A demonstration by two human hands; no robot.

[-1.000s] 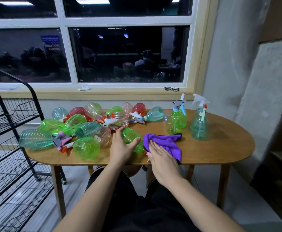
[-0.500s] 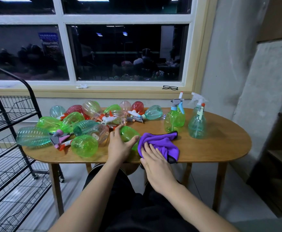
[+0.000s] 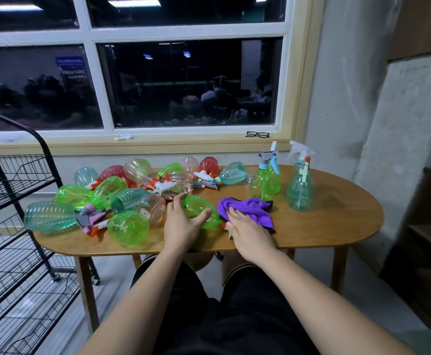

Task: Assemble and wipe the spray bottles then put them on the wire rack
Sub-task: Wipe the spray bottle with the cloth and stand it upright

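While the dark window (image 3: 183, 80) filled the wall behind, the black wire rack (image 3: 17, 180) stood at the left, its shelves just beside the end of the wooden bench (image 3: 337, 221). On the bench's left half lay a loose heap of bottles (image 3: 132, 190) in green, teal, red and clear plastic, all on their sides, with trigger heads scattered among them. Toward the right rear, two assembled bottles stood upright and close together: a green one (image 3: 264, 181) with a blue-and-grey trigger, and a teal one (image 3: 300, 193) with a pale trigger.

Near the front edge, a green bottle (image 3: 196, 210) lay on its side between the heap and a crumpled purple cloth (image 3: 250, 207), which touched its right end. An orange collar showed at that bottle's near end. The left grip (image 3: 183, 224) rested over the bottle, fingers curved round its far left side and thumb against its right side, holding it down on the bench. The right grip (image 3: 247, 231) lay flat on the near edge of the cloth, fingers straight and spread, pressing the cloth to the wood.

On the windowsill, a pair of black glasses (image 3: 257, 134) sat well behind the standing bottles.
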